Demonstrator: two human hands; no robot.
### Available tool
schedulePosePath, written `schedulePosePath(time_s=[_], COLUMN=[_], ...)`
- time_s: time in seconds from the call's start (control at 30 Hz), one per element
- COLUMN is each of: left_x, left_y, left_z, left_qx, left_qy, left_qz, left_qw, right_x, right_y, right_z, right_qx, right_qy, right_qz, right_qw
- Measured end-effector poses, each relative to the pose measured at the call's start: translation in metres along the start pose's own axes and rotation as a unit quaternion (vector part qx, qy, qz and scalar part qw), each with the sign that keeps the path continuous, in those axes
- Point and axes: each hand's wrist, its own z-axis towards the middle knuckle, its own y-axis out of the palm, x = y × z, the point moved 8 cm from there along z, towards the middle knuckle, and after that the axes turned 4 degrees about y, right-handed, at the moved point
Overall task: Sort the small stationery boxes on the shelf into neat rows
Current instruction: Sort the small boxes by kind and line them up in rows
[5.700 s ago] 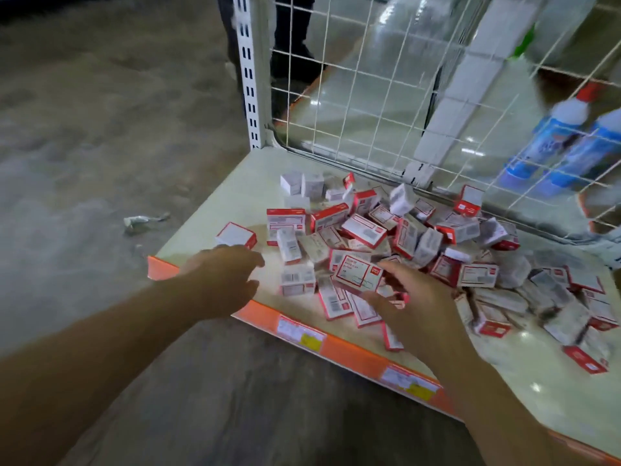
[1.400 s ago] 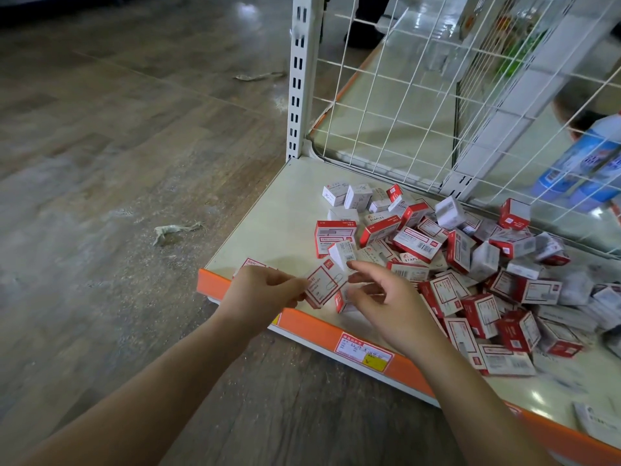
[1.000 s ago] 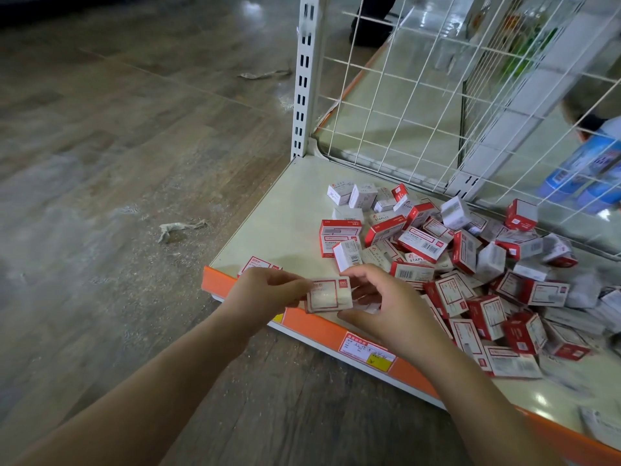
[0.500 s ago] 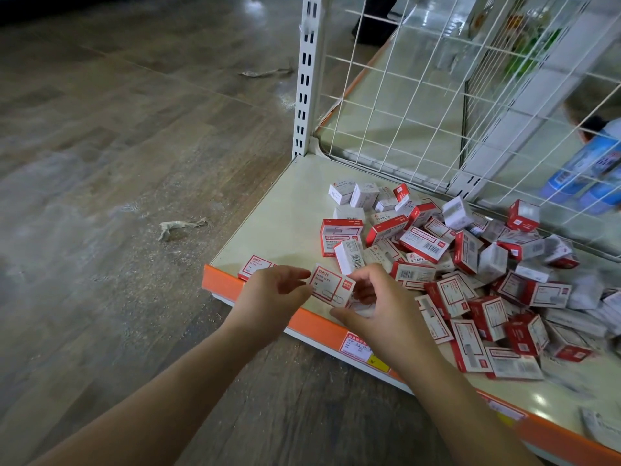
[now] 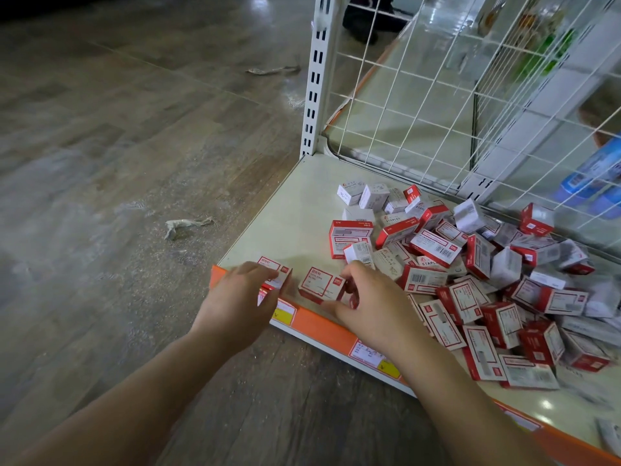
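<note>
A jumbled heap of small red-and-white staple boxes (image 5: 477, 277) covers the cream shelf (image 5: 295, 216). Two boxes lie apart at the front left corner. My left hand (image 5: 235, 304) rests on the corner box (image 5: 274, 269), fingers curled over its near side. My right hand (image 5: 373, 307) pinches the second box (image 5: 321, 284) by its right end, and this box sits flat just right of the first. A narrow gap separates the two boxes.
An orange price strip (image 5: 322, 326) edges the shelf front. A white slotted upright (image 5: 317, 75) and a wire mesh back panel (image 5: 437, 95) bound the shelf. Blue bottles (image 5: 591, 176) lie behind the mesh. Paper scraps (image 5: 184, 225) lie on the wood floor.
The box held up between both hands has come down flat on the shelf front. My left hand has let go of it and shifted left onto the corner box.
</note>
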Motion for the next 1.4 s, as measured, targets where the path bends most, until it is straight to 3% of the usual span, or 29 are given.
schedulePosePath(time_s=[0.3,1.0,1.17,1.4], left_x=[-0.001,0.014,0.016,0.029], left_y=[0.008,0.014,0.013,0.018], left_z=[0.002,0.003,0.001,0.003], left_qx=[-0.074,-0.111,-0.104,-0.080], left_qy=[0.064,0.108,0.102,0.099], left_qz=[0.104,0.186,0.190,0.182], left_qw=[0.990,0.970,0.971,0.975], right_x=[-0.011,-0.020,-0.011,0.017], right_y=[0.020,0.030,0.017,-0.017], right_z=[0.024,0.027,0.024,0.015], right_qx=[-0.010,-0.024,0.014,0.127], right_qy=[-0.014,-0.048,-0.040,-0.009], right_qz=[-0.091,-0.042,-0.029,-0.025], right_qw=[0.996,0.998,0.999,0.992])
